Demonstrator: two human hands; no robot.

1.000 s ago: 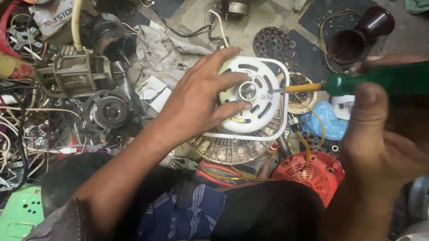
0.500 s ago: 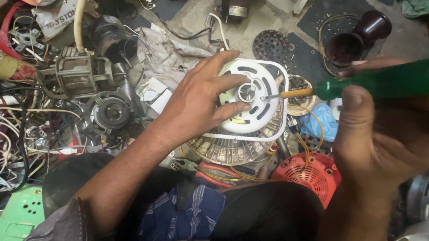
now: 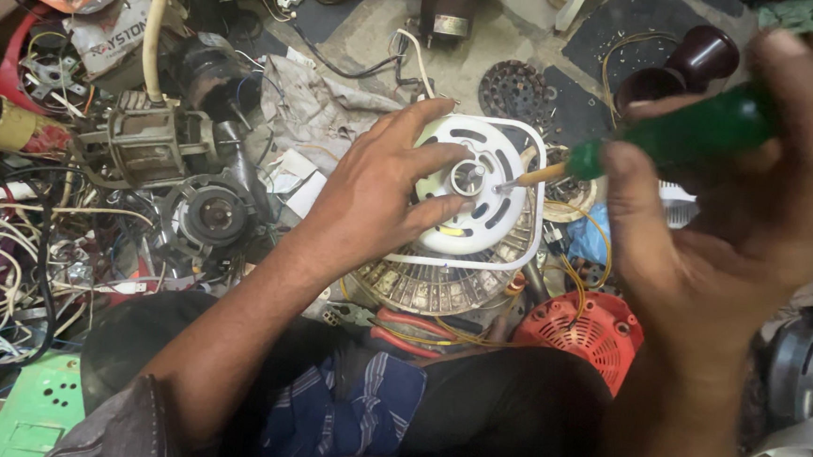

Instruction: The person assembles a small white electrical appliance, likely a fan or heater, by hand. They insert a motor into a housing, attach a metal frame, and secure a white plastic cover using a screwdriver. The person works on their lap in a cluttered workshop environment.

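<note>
Two hands busy, head view: left hand (image 3: pixel 376 194) lies spread flat on the white round motor cover (image 3: pixel 484 196), pinning it. Right hand (image 3: pixel 757 193) grips a green-handled screwdriver (image 3: pixel 685 133), shaft running leftward, tip beside the cover's centre hub (image 3: pixel 467 178).

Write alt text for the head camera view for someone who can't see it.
A left hand presses on a white round motor cover while the right hand holds a green-handled screwdriver, its tip near the cover's hub. Around them lie a red vented housing, pliers, tangled wires and other motor parts.
</note>
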